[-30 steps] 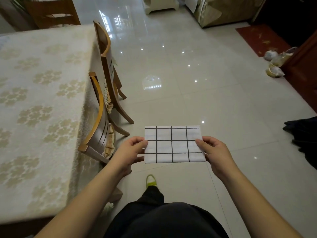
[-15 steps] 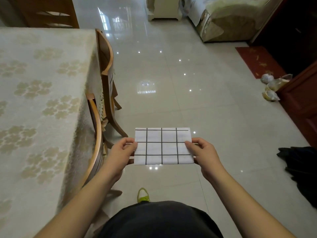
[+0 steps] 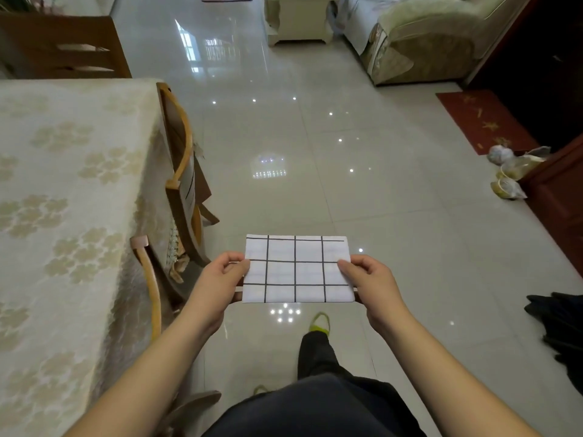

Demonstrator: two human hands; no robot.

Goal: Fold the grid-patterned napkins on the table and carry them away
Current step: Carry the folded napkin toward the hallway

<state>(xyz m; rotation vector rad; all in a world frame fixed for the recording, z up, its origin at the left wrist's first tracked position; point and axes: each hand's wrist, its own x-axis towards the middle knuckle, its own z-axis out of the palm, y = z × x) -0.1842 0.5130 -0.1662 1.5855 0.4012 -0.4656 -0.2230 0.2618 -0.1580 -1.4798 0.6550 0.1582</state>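
Observation:
A folded white napkin with a black grid (image 3: 298, 269) is held flat in front of me, above the tiled floor. My left hand (image 3: 219, 280) pinches its left edge, thumb on top. On the opposite edge my right hand (image 3: 370, 283) grips the same way. The table (image 3: 63, 216), covered by a cream flowered cloth, lies to my left, away from the napkin. No other napkin shows on the part of the table in view.
Two wooden chairs (image 3: 181, 184) are tucked against the table's right side, close to my left arm. Glossy floor stretches ahead to a sofa (image 3: 422, 42) and a white cabinet (image 3: 298, 20). Bags (image 3: 508, 175) and dark cloth (image 3: 561, 329) lie at the right.
I have walked forward alongside the table with the napkin held the same way in both hands. The sofa and cabinet have come into view ahead, and my right foot has stepped forward.

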